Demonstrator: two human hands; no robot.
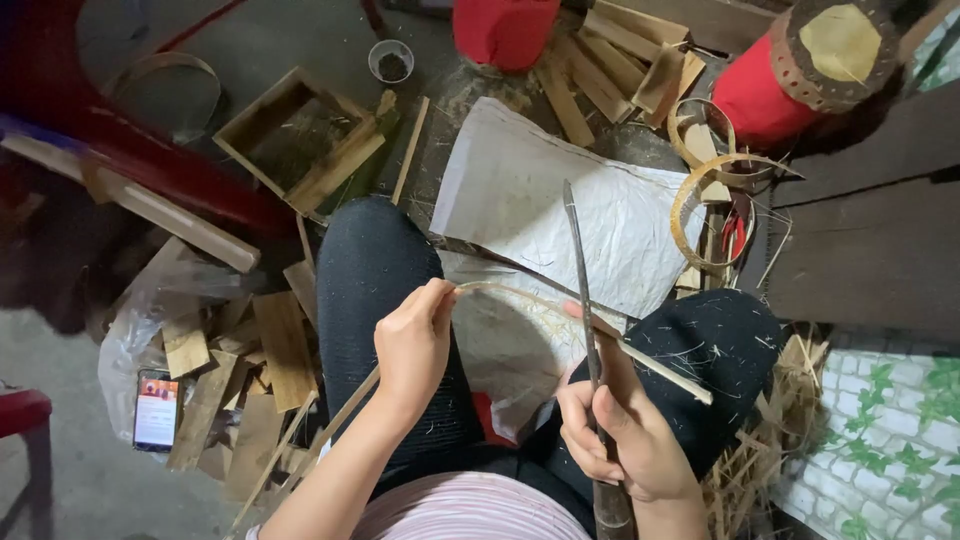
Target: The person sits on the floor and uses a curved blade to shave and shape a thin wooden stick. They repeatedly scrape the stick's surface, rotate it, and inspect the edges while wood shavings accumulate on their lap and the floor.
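Bamboo strip (pixel 520 297) arches across the lap, thin, light and springy, likely to snap if bent hard. Left hand (pixel 412 345) pinches its end; right hand (pixel 622 432) is closed round a long blade (pixel 580 270) and presses the strip. Best gripped near that blade.

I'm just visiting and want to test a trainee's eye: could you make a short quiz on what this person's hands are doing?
1. True or false: the right hand holds a long knife pointing away from the body.
2. What does the left hand pinch? A) phone B) thin bamboo strip C) cup
3. What lies on the floor left of the knees, screen lit?

Key: 1 true; 2 B; 3 a phone.
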